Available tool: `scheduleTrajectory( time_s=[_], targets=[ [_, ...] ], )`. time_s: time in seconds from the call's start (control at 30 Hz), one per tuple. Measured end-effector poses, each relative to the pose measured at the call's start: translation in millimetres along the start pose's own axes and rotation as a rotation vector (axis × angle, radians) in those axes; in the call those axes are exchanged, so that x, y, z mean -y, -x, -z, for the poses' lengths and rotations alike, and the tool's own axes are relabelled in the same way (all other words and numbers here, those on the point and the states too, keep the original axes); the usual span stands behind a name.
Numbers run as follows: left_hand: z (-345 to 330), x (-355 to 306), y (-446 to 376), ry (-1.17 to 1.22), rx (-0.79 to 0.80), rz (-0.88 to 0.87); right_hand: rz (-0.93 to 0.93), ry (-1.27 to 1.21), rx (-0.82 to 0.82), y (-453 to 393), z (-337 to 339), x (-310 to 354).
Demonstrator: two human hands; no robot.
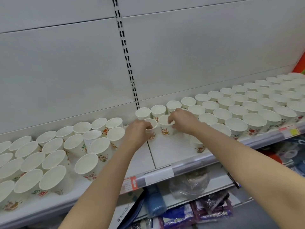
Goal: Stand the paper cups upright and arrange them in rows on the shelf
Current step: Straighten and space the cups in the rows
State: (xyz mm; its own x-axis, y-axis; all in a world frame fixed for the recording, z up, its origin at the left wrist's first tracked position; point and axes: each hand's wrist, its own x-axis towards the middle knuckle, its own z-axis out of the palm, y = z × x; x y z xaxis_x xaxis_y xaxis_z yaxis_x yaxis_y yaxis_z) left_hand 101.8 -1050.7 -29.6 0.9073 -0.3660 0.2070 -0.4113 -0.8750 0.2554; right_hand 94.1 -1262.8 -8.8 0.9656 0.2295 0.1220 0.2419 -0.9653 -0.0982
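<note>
Two bare hands work at the middle of a white shelf, just in front of the slotted upright in the back panel. The left hand curls its fingers round the rim and near wall of the left cup, which stands upright and mouth-up directly below the foot of the upright. The right hand pinches the rim of the right cup from above, fingertips bent over its right edge, thumb hidden; this cup also stands upright, just right of the left cup and nearly touching it. Both sit in front of the back row, which runs rightward from the upright along the panel. Right of the upright, the right block stands in orderly rows. Left of it, the left group stands upright but more loosely spaced. One lone cup stands under the right forearm, near the shelf's front edge. Cup walls carry red, orange and green printed motifs with characters too blurred to read. The price rail bears a red tag with a white upward arrow; its other text is illegible. Packaged goods lie on the lower level.
</note>
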Motion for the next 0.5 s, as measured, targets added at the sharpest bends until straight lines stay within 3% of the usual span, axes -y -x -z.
scheduleTrajectory(
  time_s=[0.13,0.5],
  targets=[
    [8,9,6,0.027,-0.081,-0.036,0.037,-0.044,-0.065,-4,-1,-4],
    [1,-3,-2,-0.045,-0.114,0.024,0.098,-0.039,-0.079,-14,-1,-9]
  ],
)
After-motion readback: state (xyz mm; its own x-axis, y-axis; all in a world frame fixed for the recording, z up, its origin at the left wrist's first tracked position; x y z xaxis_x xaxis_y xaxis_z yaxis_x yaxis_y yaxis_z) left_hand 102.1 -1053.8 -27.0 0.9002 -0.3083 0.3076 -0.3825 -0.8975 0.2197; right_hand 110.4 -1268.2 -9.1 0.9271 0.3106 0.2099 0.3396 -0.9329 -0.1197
